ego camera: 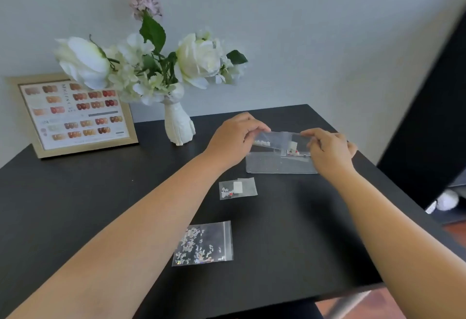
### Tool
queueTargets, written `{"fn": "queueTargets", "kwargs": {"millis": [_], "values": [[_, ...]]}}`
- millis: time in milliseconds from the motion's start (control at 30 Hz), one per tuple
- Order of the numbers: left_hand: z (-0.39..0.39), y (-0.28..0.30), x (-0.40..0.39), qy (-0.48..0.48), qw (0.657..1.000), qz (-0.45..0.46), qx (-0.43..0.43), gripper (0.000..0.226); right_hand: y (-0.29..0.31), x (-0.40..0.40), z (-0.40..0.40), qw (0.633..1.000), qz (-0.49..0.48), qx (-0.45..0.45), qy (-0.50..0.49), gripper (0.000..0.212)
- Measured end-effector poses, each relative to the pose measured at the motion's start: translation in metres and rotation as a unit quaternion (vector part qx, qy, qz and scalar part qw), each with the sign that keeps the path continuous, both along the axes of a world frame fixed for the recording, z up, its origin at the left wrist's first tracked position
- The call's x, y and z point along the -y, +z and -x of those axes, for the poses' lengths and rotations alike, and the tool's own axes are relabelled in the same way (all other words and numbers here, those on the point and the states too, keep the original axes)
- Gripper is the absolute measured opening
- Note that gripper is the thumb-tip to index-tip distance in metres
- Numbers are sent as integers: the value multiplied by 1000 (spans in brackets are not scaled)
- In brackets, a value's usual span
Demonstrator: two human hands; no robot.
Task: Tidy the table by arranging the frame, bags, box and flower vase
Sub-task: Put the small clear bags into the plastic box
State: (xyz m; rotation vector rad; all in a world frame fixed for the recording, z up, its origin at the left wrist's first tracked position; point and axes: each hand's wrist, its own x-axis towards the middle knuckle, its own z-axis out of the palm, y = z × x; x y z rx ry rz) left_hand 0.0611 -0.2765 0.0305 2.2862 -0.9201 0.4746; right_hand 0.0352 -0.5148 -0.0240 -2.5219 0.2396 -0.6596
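Note:
My left hand (233, 139) and my right hand (329, 151) each pinch one end of a small clear bag (280, 141) holding white beads, lifted just above a flat clear plastic box (277, 164) on the black table (100, 192). A second small clear bag (238, 188) lies in front of the box. Nearer me lies a larger zip bag (204, 244) of glittery pieces. A white hand-shaped vase (177, 122) with white flowers stands at the back. A gold-framed nail colour chart (73, 114) leans against the wall at the back left.
The table's right edge and front right corner (378, 283) are close to my right arm. A dark panel (433, 129) stands to the right. A white object (447, 200) rests on the floor below it. The grey wall runs behind the table.

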Motion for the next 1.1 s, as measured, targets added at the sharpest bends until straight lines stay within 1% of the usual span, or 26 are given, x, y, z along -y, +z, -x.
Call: {"fn": "queueTargets", "kwargs": {"millis": [67,167,300,400,467,533,633,733,900,1100], "values": [[-4,-1,13,1,1000,-4,-4,29,-1,6,-3,1000,-6,-5,12,41],[-12,-6,25,3,1000,-14,-28,39,-3,12,-7,1000,8,-27,13,42],[-22,-19,34,35,993,-91,-65,43,-12,17,-10,997,41,-56,22,46],[-27,-30,36,51,986,-129,-95,42,-20,20,-9,999,20,-44,24,41],[-30,-39,33,61,986,-119,-101,40,-26,21,-7,999,2,-40,22,39],[-33,-46,27,73,985,-99,-121,42,-29,21,-5,998,-42,-42,32,38],[-34,-55,18,71,974,-78,-200,51,-29,22,-4,985,-152,-42,67,40],[-28,-67,15,65,962,-34,-264,53,-27,23,-6,979,-186,-48,75,45],[-14,-75,27,82,960,-11,-268,55,-23,28,-11,964,-255,-61,43,52],[-8,-72,34,92,962,-22,-255,56,-18,28,-13,963,-263,-61,22,51]]}}
